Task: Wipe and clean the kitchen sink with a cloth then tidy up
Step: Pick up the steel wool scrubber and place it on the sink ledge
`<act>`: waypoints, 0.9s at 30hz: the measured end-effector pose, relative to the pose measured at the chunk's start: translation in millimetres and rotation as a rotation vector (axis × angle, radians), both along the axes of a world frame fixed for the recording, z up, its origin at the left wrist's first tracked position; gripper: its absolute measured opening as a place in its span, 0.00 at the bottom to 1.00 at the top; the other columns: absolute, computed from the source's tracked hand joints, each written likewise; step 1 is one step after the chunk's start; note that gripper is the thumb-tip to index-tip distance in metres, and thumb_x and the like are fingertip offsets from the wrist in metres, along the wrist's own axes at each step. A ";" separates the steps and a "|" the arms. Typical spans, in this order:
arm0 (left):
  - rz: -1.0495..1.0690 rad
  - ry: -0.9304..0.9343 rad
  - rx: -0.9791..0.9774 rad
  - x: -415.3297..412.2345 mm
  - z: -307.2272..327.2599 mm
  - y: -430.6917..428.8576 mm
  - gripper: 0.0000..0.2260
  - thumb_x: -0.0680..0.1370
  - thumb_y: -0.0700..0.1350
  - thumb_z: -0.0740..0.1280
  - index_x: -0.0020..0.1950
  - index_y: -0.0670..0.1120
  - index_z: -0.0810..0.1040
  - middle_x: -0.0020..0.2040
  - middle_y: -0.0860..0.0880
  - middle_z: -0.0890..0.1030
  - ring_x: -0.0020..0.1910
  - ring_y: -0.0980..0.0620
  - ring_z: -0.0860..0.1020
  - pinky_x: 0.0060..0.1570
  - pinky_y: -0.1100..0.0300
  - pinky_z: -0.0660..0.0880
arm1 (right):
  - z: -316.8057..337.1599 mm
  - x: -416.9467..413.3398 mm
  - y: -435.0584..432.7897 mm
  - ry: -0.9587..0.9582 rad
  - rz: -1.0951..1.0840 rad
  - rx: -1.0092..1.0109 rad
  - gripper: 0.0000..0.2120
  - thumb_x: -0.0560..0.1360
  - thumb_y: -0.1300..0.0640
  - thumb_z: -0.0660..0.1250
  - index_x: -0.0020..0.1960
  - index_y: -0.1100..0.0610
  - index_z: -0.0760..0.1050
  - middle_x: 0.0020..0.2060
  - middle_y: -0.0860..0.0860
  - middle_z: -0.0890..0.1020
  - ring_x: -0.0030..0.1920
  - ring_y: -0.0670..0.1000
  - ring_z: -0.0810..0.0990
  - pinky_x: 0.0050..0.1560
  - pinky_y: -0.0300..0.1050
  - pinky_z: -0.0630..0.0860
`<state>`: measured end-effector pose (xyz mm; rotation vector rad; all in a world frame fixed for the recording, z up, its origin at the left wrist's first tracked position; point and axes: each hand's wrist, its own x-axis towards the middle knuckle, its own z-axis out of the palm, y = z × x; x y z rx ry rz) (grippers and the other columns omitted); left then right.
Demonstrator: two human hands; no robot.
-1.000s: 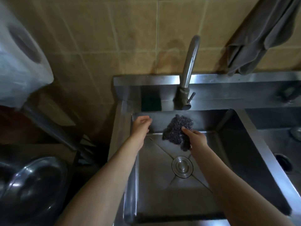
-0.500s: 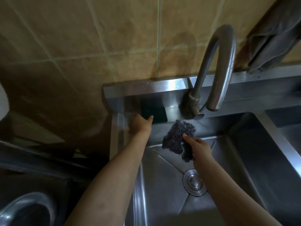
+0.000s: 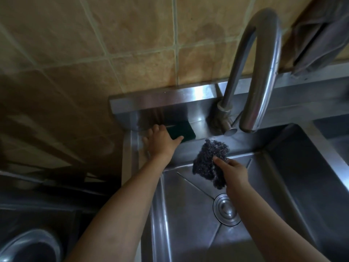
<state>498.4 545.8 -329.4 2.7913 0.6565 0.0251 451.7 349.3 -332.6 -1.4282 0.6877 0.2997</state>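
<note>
Dark crumpled cloth [image 3: 207, 159], hanging over steel sink [image 3: 283, 195], near back wall

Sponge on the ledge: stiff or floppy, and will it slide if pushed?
Likely light and stiff: the sponge is a flat, straight-edged slab. It may slide on the smooth steel ledge where the left hand touches it. Not apt to roll.
</note>
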 end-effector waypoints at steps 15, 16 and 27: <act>0.039 -0.001 -0.168 -0.3 8.2 -3.0 0.18 0.71 0.57 0.69 0.53 0.48 0.71 0.57 0.44 0.74 0.58 0.41 0.70 0.56 0.48 0.63 | 12.0 0.2 5.0 0.002 -0.002 0.017 0.07 0.68 0.58 0.74 0.41 0.57 0.76 0.37 0.54 0.81 0.36 0.53 0.81 0.30 0.42 0.74; 0.057 -0.022 -0.259 -3.0 9.2 -3.3 0.15 0.72 0.55 0.69 0.50 0.47 0.70 0.54 0.45 0.76 0.54 0.42 0.73 0.54 0.49 0.65 | 13.4 -0.2 5.7 0.003 0.003 0.020 0.08 0.68 0.58 0.74 0.43 0.58 0.77 0.37 0.55 0.82 0.37 0.54 0.81 0.30 0.42 0.74; 0.423 -0.287 -0.778 -73.4 46.3 -14.7 0.11 0.74 0.50 0.69 0.45 0.45 0.71 0.39 0.52 0.74 0.37 0.55 0.73 0.30 0.63 0.66 | 55.9 -2.8 -10.6 -0.045 0.195 0.140 0.09 0.70 0.57 0.73 0.46 0.60 0.77 0.37 0.54 0.82 0.35 0.52 0.81 0.26 0.38 0.74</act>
